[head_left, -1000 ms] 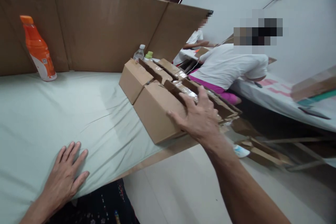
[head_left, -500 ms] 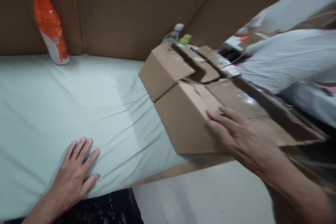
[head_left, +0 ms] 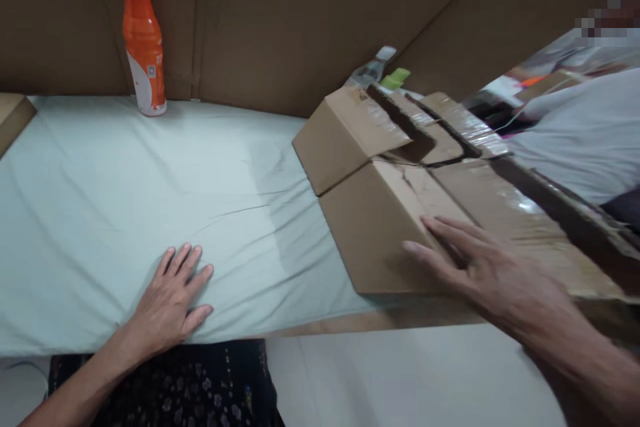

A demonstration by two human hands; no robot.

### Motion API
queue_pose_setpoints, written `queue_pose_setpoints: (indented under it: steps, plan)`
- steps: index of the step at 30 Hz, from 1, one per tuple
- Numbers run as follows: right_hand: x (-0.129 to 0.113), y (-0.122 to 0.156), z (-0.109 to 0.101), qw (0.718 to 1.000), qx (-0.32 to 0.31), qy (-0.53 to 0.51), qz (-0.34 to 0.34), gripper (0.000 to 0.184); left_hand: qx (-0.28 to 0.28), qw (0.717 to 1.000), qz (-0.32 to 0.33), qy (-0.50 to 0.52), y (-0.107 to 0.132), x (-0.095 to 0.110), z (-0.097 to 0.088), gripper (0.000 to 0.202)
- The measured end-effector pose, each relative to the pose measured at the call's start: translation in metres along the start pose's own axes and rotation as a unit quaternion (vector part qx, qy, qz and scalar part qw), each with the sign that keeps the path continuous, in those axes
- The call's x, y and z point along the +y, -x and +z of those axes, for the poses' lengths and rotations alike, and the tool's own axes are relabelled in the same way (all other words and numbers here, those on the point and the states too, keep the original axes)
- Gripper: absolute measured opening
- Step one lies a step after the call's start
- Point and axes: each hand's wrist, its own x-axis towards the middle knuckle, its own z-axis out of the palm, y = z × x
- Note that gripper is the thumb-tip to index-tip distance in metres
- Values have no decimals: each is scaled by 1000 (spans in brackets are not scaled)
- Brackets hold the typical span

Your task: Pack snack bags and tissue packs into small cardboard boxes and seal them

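Note:
My left hand point(head_left: 173, 300) lies flat on a pale green cloth point(head_left: 220, 167), fingers spread, holding nothing. On the right, my right hand point(head_left: 500, 273) reaches over the near cardboard box point(head_left: 367, 233). Its fingers are stretched along the top edge, and the thumb is by the side that faces the cloth. It touches the box without wrapping round it. Right behind this box stands a second cardboard box point(head_left: 330, 140) with cut, open flaps and shiny tape. The insides of both boxes are mostly hidden.
An orange bottle point(head_left: 145, 47) stands against the brown cardboard wall point(head_left: 280, 20). Behind the boxes are a clear bottle point(head_left: 373, 70) and a light green item point(head_left: 395, 79). Another cardboard piece point(head_left: 13, 113) shows at the left edge. A person in light clothing point(head_left: 590, 127) is beyond the boxes.
The view has swung left, so the scene sits further right and the cardboard piece at the left edge appears. My right thumb has spread further from the fingers. My left hand stays flat.

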Motion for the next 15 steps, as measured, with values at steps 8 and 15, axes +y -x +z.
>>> queue_pose_setpoints:
  steps: [8,15]
  plan:
    - [2,-17,-9,994,-70,-47,-71,63,-9,999,1,-52,27,31,8,61]
    - [-27,-26,-32,991,-106,-53,-65,65,9,997,-2,-76,27,33,5,59]
